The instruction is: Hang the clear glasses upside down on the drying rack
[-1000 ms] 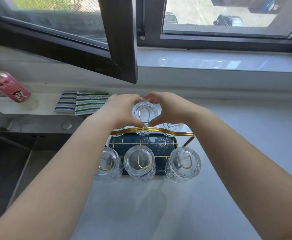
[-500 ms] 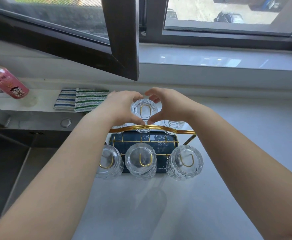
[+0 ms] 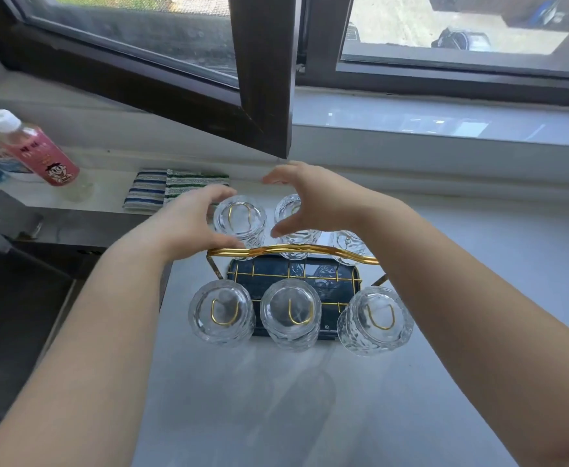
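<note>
Six glasses: all upside down on the drying rack [image 3: 293, 256], three in the near row, three in the far row under the hands.
Left hand [image 3: 188, 227]: fingers [image 3: 215, 192] spread and curved beside the far-left glass [image 3: 240, 220], thumb down by its near side close to the gold handle bar; can't tell if skin is actually on the glass, but it's not gripping.
Right hand [image 3: 313, 200]: fingers [image 3: 276, 176] wide open, arched over the far-middle glass [image 3: 293, 217], holding nothing; thumb tip sits in the gap between the far-left and far-middle glasses.
Far-right glass [image 3: 347, 242]: mostly hidden behind the right wrist, on the thumb side's outer edge.
Near row: left glass [image 3: 221, 311], middle glass [image 3: 290, 313], right glass [image 3: 375, 320], all well on the wrist side of the fingers, gold hooks showing through their bases, small gaps between them.
Rack edges: gold bar runs just under both thumbs; dark tray sits inside the wire frame.
Counter [image 3: 276, 399]: pale, open stretch toward the person; left edge drops to a dark sink area.
Beyond the fingertips: striped cloths [image 3: 175, 188] near the left fingers, the open window frame corner [image 3: 269, 139] hanging just above the right fingers.
Far left: pink-label bottle [image 3: 40, 156], well apart.
</note>
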A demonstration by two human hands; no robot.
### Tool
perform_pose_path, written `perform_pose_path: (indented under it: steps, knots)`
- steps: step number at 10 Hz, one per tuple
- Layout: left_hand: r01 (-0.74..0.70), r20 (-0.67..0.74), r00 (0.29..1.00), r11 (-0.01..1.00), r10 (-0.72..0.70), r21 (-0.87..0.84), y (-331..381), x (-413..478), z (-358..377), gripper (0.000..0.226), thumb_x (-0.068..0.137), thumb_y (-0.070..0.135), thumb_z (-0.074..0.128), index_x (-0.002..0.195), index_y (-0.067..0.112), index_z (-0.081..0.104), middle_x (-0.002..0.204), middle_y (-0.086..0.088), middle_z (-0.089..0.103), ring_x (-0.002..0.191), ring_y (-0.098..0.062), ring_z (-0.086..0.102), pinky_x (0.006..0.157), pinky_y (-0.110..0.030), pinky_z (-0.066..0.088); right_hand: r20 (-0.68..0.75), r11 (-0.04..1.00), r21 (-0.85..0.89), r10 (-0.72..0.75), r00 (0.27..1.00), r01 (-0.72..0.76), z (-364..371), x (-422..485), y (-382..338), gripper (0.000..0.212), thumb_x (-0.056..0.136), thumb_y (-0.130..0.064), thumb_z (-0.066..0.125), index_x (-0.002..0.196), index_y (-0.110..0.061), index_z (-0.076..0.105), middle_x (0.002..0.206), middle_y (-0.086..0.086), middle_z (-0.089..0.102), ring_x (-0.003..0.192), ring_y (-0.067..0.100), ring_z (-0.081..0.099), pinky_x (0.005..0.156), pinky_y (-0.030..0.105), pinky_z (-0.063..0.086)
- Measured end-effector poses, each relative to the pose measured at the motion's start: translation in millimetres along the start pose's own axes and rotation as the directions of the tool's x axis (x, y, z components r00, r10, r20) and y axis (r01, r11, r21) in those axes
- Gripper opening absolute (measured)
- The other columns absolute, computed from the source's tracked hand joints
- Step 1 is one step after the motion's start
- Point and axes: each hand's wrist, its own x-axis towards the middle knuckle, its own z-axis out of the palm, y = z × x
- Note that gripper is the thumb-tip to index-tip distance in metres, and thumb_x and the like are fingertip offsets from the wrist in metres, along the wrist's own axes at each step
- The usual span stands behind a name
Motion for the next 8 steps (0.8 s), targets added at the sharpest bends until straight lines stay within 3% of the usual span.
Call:
perform_pose_path:
  steps: [2, 4, 6, 8]
  knots:
    - [0.002, -0.035, 0.999, 0.995, -0.006, -0.096, -4.6, 0.1, 1.5, 0.077, 0.058, 0.023, 0.085, 0.125, 0.029, 0.047, 0.126, 0.003, 0.058, 0.105, -0.010, 0.052, 0.089, -0.033, 0.047, 0.120, 0.997, -0.075, -0.014, 0.993, 0.023, 15.8, 23.2, -18.7, 0.073, 0.068, -0.029, 0.080, 0.129, -0.014, 0.043, 0.131, 0.008, 0.054, 0.115, 0.027, 0.051, 0.093, 0.034, 0.040]
    - [-0.011, -0.036, 0.999, 0.991, 0.006, -0.136, -7.9, 0.5, 2.3, 0.079, 0.058, 0.021, 0.085, 0.127, 0.028, 0.047, 0.125, 0.003, 0.059, 0.107, -0.012, 0.055, 0.090, -0.036, 0.048, 0.120, 0.996, -0.088, -0.015, 0.993, 0.026, 17.0, 28.7, -17.5, 0.070, 0.066, -0.030, 0.081, 0.125, -0.012, 0.049, 0.124, 0.009, 0.059, 0.108, 0.027, 0.055, 0.093, 0.044, 0.048]
    - [-0.008, -0.037, 0.999, 0.990, 0.003, -0.142, -10.9, 4.3, 0.9, 0.081, 0.057, 0.021, 0.085, 0.128, 0.027, 0.046, 0.125, 0.003, 0.059, 0.102, -0.010, 0.054, 0.082, -0.029, 0.045, 0.103, 0.996, -0.086, -0.009, 0.995, 0.018, 17.6, 31.8, -17.0, 0.069, 0.065, -0.032, 0.081, 0.123, -0.013, 0.051, 0.122, 0.009, 0.060, 0.106, 0.028, 0.055, 0.092, 0.046, 0.048]
    - [0.014, -0.025, 1.000, 0.988, -0.018, -0.156, -8.2, 0.6, -0.4, 0.089, 0.060, 0.022, 0.083, 0.136, 0.029, 0.036, 0.139, 0.004, 0.047, 0.118, -0.014, 0.049, 0.094, -0.036, 0.044, 0.073, 0.999, -0.021, 0.032, 0.997, -0.030, 11.1, 20.6, -19.0, 0.074, 0.068, -0.033, 0.079, 0.130, -0.016, 0.043, 0.131, 0.006, 0.055, 0.116, 0.025, 0.051, 0.100, 0.040, 0.042]
